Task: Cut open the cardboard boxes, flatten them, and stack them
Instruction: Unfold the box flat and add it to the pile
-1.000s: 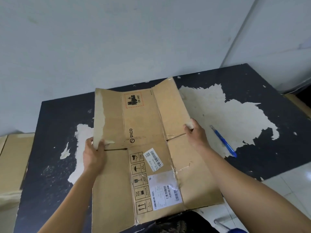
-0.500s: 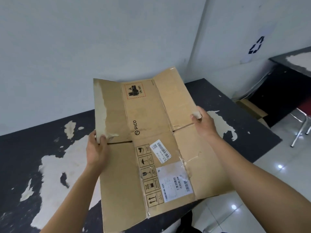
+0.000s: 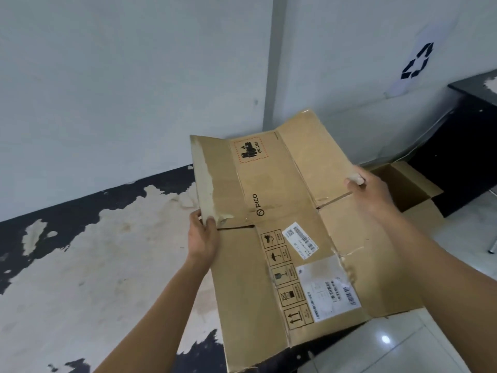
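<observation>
Flattened cardboard box (image 3: 282, 238): opened out to 1 sheet, printed side up, PICO mark (image 3: 257, 204) and shipping label (image 3: 328, 292) showing. Slightly bowed along its creases. Held in the air, part over the right edge of the worktop (image 3: 80, 265), part over the tiled floor (image 3: 403, 345). Touches neither, as far as I can tell.

Left grip (image 3: 203, 238): pinching the near corner of the left flap, thumb on top, fingers under the board.

Right grip (image 3: 371, 192): pinching the edge of the right flap, thumb on top.

Progress, my reading: cutting and flattening of this box look done. The flaps lie nearly in plane with the panels. Stacking is left; no stack is in view, so the drop point is unknown.

Open cardboard box (image 3: 411, 184): on the floor past the right grip, near a second dark table (image 3: 470, 130). It stands unflattened, so probably at least 1 more box to go. Recycling sign (image 3: 416, 61) on the wall above.
</observation>
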